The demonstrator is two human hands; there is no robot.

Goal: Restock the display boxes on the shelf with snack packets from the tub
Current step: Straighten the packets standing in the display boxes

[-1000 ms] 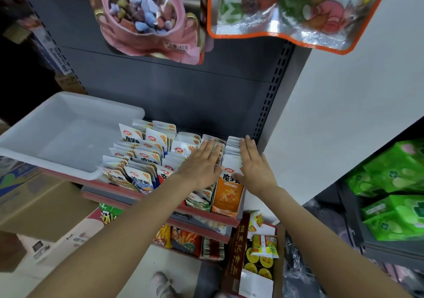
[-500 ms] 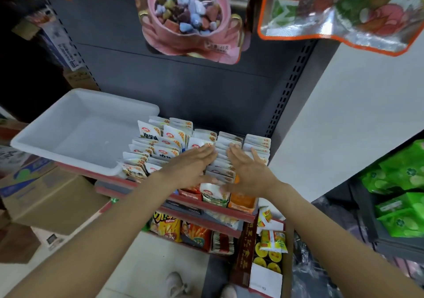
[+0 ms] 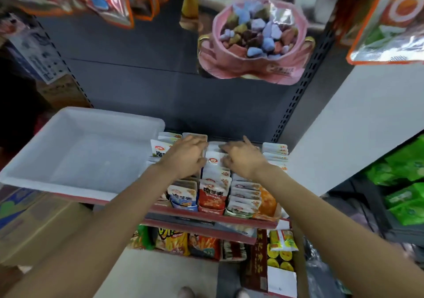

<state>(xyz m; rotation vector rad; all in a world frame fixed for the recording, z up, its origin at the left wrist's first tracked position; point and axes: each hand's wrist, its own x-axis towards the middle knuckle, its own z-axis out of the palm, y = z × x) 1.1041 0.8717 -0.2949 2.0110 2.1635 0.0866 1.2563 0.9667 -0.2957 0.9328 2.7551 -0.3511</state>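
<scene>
Between both hands (image 3: 187, 157), packets (image 3: 214, 167) stand upright.

Two hands, left (image 3: 185, 156) and right (image 3: 244, 157); one white tub (image 3: 57, 174) left of them; four display boxes (image 3: 212, 207) beneath.

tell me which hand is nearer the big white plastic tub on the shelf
Left. The left hand rests on the snack packets just right of the big white plastic tub, close to its right wall. The right hand lies farther right, beyond the left hand.
</scene>
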